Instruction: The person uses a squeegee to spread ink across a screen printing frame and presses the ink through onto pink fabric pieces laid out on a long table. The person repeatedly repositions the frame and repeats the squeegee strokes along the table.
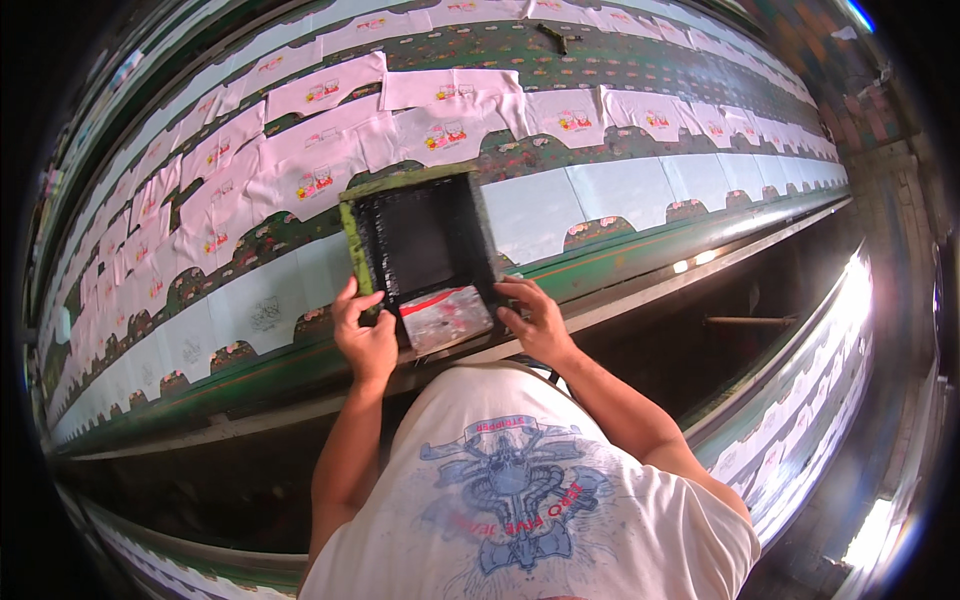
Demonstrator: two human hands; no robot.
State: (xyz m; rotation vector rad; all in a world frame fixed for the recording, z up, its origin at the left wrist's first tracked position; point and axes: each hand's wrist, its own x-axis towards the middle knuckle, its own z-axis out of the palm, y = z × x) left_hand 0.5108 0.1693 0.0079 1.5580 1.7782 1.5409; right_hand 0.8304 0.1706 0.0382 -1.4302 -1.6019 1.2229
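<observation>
A square printing screen [420,245] with a green wooden frame and black mesh lies on the long table [300,365], over a white cloth piece. My left hand [362,335] grips the frame's near left corner. My right hand [535,318] holds the near right corner. Between my hands, at the frame's near edge, rests a squeegee [447,315] with a red strip and a grey, ink-smeared blade. Neither hand touches the squeegee.
Rows of pink cloth pieces [330,165] with small red and yellow prints cover the far rows. White cloth pieces [620,190] line the near row. A second long table [800,420] with cloth runs at my right. A dark gap lies between the tables.
</observation>
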